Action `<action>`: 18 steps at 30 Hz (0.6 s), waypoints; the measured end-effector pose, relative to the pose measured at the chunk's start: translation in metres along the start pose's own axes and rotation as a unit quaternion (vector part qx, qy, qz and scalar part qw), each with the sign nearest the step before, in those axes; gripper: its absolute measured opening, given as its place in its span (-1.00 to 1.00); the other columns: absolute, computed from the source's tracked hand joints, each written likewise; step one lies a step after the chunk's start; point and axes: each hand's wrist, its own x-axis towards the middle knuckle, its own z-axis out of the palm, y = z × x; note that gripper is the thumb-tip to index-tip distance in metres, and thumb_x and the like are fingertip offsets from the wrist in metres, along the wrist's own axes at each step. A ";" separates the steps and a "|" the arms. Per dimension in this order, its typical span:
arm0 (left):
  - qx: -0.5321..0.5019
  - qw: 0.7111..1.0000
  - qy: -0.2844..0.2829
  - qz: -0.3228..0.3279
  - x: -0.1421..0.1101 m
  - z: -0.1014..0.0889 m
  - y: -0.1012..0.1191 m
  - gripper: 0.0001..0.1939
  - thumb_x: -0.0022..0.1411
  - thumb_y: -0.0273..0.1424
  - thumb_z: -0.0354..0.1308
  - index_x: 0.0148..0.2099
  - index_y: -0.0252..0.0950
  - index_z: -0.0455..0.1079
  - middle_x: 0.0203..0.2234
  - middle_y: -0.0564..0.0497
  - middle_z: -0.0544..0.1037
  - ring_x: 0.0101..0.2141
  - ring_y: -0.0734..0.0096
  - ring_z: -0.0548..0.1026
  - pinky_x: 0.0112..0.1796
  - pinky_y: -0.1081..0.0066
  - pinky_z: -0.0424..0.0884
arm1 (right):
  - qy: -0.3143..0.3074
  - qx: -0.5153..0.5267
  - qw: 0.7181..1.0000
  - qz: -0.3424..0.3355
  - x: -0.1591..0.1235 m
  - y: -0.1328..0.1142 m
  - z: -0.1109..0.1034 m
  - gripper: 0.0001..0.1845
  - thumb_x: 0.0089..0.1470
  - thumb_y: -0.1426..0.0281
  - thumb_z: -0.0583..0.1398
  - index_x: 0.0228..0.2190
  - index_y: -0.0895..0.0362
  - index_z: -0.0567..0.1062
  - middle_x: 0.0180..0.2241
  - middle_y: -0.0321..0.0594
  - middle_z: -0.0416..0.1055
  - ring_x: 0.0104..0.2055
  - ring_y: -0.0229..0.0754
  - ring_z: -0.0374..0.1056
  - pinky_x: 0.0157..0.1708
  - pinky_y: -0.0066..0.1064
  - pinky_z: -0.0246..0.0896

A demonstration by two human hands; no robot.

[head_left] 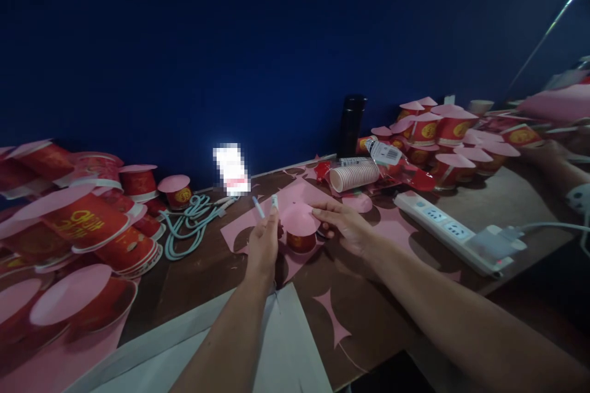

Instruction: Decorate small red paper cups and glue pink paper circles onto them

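Pink disc [300,219] | right grip [346,227]: pinching edge | left grip [263,241]: holding white tube [275,201] (upright)

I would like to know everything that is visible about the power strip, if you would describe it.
The power strip is long, narrow and whitish, apparently plastic, with two uncovered socket faces. It lies slantwise, sockets up, on the table, to the right of the stacked paper cups. A pale charger with a light cable sits at its near end, where a small red light glows. No hand touches it.
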 end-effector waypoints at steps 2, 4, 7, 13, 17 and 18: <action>-0.007 1.000 -0.013 -0.002 -0.001 0.001 0.000 -0.54 0.07 0.04 0.13 -0.50 -0.29 0.34 -0.59 0.07 0.35 -0.53 0.46 0.27 -0.45 0.43 0.22 | -0.005 -0.002 1.000 0.000 0.000 0.001 0.000 -0.62 -0.19 0.33 0.39 -0.28 0.21 0.54 -0.60 -0.41 0.26 -0.62 -0.46 0.09 -0.70 -0.62 -0.09; -0.012 0.999 -0.033 0.002 -0.002 0.001 0.000 -0.55 0.04 0.03 0.17 -0.50 -0.30 0.34 -0.59 0.07 0.36 -0.52 0.47 0.27 -0.44 0.44 0.22 | -0.007 -0.005 1.000 -0.001 0.000 0.001 0.000 -0.64 -0.19 0.32 0.39 -0.29 0.20 0.54 -0.59 -0.41 0.26 -0.61 -0.46 0.10 -0.70 -0.62 -0.08; -0.007 0.999 -0.050 0.011 -0.001 0.002 -0.001 -0.55 0.01 0.02 0.20 -0.47 -0.32 0.38 -0.58 0.06 0.38 -0.50 0.46 0.29 -0.41 0.44 0.22 | -0.004 -0.007 1.000 -0.001 0.000 0.001 0.001 -0.66 -0.19 0.32 0.39 -0.32 0.20 0.55 -0.59 -0.40 0.27 -0.60 -0.45 0.12 -0.69 -0.62 -0.07; 0.002 0.999 -0.044 0.015 0.002 0.002 -0.005 -0.59 0.01 -0.03 0.23 -0.48 -0.32 0.39 -0.61 0.09 0.35 -0.51 0.48 0.26 -0.41 0.45 0.21 | 0.003 0.006 1.000 0.016 -0.001 0.000 0.002 -0.66 -0.22 0.34 0.41 -0.33 0.18 0.54 -0.59 -0.40 0.29 -0.60 -0.45 0.12 -0.69 -0.61 -0.07; -0.014 0.999 -0.048 0.011 0.002 0.003 -0.006 -0.62 0.02 -0.07 0.24 -0.45 -0.33 0.43 -0.59 0.08 0.38 -0.50 0.49 0.27 -0.41 0.46 0.19 | 0.001 0.011 1.000 0.027 -0.002 -0.001 0.004 -0.68 -0.22 0.33 0.41 -0.36 0.19 0.53 -0.59 -0.40 0.28 -0.60 -0.45 0.12 -0.69 -0.62 -0.08; -0.022 0.999 -0.047 0.010 0.002 0.003 -0.006 -0.63 0.01 -0.08 0.24 -0.44 -0.33 0.44 -0.58 0.08 0.40 -0.50 0.49 0.28 -0.41 0.46 0.20 | 0.002 0.014 0.999 0.030 -0.003 -0.001 0.005 -0.69 -0.23 0.33 0.41 -0.38 0.19 0.52 -0.59 -0.40 0.28 -0.60 -0.45 0.12 -0.69 -0.62 -0.08</action>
